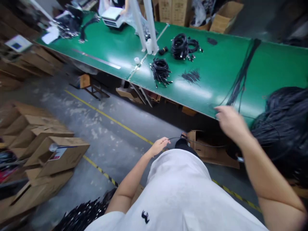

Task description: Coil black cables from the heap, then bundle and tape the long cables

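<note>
My left hand [159, 146] is closed on a thin black cable [192, 141] in front of my white shirt, low over the floor. The cable runs right toward my right hand [229, 120], which is raised at the near edge of the green table [211, 80]; its fingers are smeared by motion. Beside that hand a bunch of long black cables [240, 73] lies across the table, and a big heap of black cables [286, 125] sits at the right.
Coiled cable bundles [160, 69] [180, 46] and loose ties [192, 76] lie on the table. White posts [146, 25] stand mid-table. Another person works at the far end [115, 9]. Cardboard boxes [55, 152] stack on the floor left, with more under the table [209, 147].
</note>
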